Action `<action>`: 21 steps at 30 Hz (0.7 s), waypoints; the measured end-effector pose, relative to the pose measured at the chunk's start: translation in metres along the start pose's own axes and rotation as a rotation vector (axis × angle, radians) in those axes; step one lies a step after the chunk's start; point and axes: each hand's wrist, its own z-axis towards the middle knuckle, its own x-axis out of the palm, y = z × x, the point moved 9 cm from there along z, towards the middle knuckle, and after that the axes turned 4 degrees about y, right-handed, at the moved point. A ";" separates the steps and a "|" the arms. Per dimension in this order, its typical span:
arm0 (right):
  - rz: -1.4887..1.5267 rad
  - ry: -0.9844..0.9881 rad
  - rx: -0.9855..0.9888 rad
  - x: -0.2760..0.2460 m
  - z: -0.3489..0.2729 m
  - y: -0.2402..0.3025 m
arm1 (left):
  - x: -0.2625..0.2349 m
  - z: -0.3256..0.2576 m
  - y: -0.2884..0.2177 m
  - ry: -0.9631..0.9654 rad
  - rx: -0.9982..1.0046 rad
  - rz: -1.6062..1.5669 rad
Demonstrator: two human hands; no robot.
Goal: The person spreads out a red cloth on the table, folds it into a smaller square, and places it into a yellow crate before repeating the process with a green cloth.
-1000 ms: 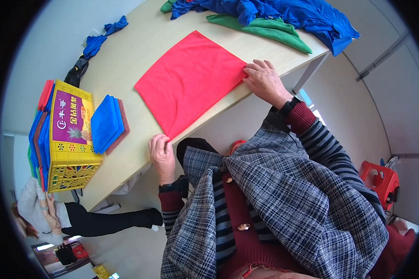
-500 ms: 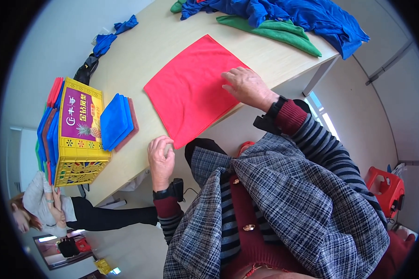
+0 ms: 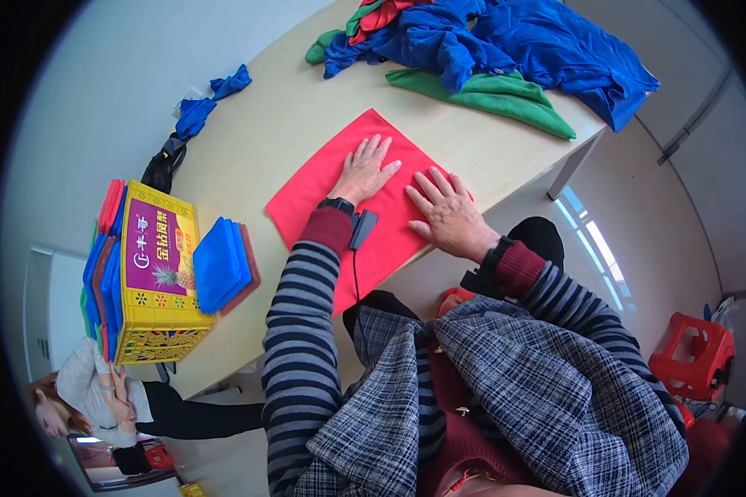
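- While a plaid garment (image 3: pixel 373 398) fills the foreground, the wearer's right hand (image 3: pixel 452 217) lies palm down on the right side of a red cloth (image 3: pixel 394 222), fingers spread and gripping nothing; a second ago it was at the right-hand corner.
- The left hand (image 3: pixel 366 172), likewise open and free of any hold, has crossed from the near corner to the cloth's far half, its forearm lying over the near part.
- Spread unfolded at the near edge of the desk (image 3: pixel 294 112), the cloth lies under both palms; the shift from corners to flat palms suggests that placing it has given way to smoothing, with no fold yet made.
- To the left, a small stack of blue cloths (image 3: pixel 218 269) and a brownish-red one (image 3: pixel 249 267) sits unchanged against a yellow crate (image 3: pixel 162 344).
- Across the desk, a heap of crumpled blue cloth (image 3: pixel 564 54) spreads behind a green cloth (image 3: pixel 489 101), both out of reach of the present work.
- Beyond the crate, a person in a pale grey top (image 3: pixel 81 383) stands with forearms crossed.
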 end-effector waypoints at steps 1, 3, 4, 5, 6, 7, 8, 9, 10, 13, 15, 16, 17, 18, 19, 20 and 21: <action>0.016 0.016 0.010 -0.001 -0.002 -0.001 | 0.010 0.013 0.009 0.070 -0.078 0.024; 0.029 0.022 0.009 -0.001 0.001 -0.002 | 0.011 0.033 0.025 0.053 -0.109 0.011; 0.039 0.028 0.012 -0.001 0.001 -0.003 | 0.012 0.042 0.034 0.036 -0.136 -0.004; 0.050 0.035 0.014 -0.001 0.001 -0.003 | 0.014 0.048 0.043 0.019 -0.164 -0.019; 0.054 0.044 0.018 -0.001 0.001 -0.004 | 0.017 0.054 0.045 0.029 -0.165 -0.023; 0.067 0.051 0.040 -0.002 0.002 -0.006 | 0.015 0.059 0.048 0.001 -0.171 -0.015; 0.079 0.058 0.061 -0.003 0.002 -0.008 | 0.012 0.063 0.052 -0.028 -0.179 -0.006; 0.091 0.062 0.082 -0.003 0.002 -0.010 | 0.011 0.066 0.056 -0.060 -0.187 0.005; 0.094 0.066 0.082 -0.001 0.003 -0.010 | 0.011 0.070 0.059 -0.056 -0.189 0.003; 0.082 0.052 0.110 -0.004 0.001 -0.013 | 0.003 0.079 0.067 -0.072 -0.222 0.009; 0.078 0.037 0.116 -0.006 -0.003 -0.015 | 0.000 0.083 0.066 -0.073 -0.232 0.000; 0.082 0.024 0.115 -0.006 -0.004 -0.015 | 0.000 0.083 0.069 -0.070 -0.250 -0.007; 0.085 0.009 0.115 -0.007 -0.005 -0.015 | -0.002 0.083 0.070 -0.069 -0.267 -0.013; 0.074 -0.011 0.109 -0.009 -0.005 -0.015 | -0.008 0.083 0.069 -0.091 -0.263 -0.005; 0.082 -0.017 0.103 -0.009 -0.007 -0.012 | -0.007 0.080 0.072 -0.076 -0.285 -0.006; 0.089 -0.023 0.097 -0.010 -0.010 -0.010 | -0.005 0.077 0.074 -0.061 -0.308 -0.008; 0.094 -0.036 0.096 -0.012 -0.009 -0.009 | -0.008 0.076 0.076 -0.050 -0.323 -0.006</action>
